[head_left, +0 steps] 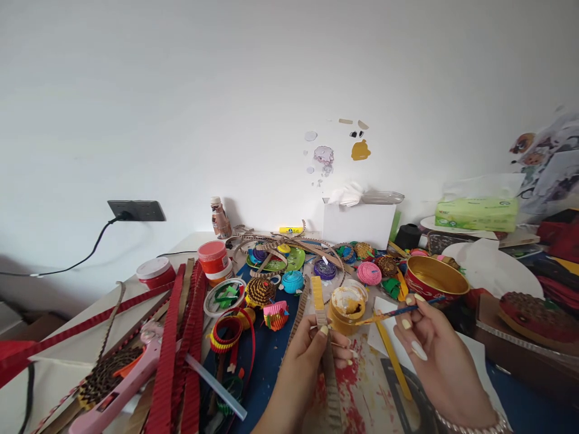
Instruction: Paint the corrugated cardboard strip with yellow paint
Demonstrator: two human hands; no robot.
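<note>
Where the left hand pinches: though the palm is turned from me, I can see the left hand (pixel 302 355) pressing its thumb onto a corrugated strip (pixel 332 380), with fingers curled underneath, partly covered.
Strip: it points away from the person, its far end yellow; the thumb masks the middle, and the near end runs down out of view.
Right hand's grip: the right hand (pixel 434 343) pinches a paintbrush (pixel 393 313) between thumb and fingertips, which cover part of the blue handle; the bracelet (pixel 473 427) below is cut off.
Brush tip: yellow-smeared and aimed at the left hand, close by the paint jar (pixel 342 320); whether it touches the jar, I can't tell.
Paint jar: open, just beyond the left hand, its inside caked whitish and ochre; how full it is, I can't make out.
Glue gun: pink, the glue gun (pixel 122 381) lies on the left, its body partly buried under red strips (pixel 163 355), a glue stick (pixel 217 387) showing past them.
Dark flat piece: below a yellow strip (pixel 392 349), the dark flat piece (pixel 402 386) is cut off at the bottom; I can't say what it is.
Bottle: by the wall, the bottle (pixel 220 218) has print too small to read.
</note>
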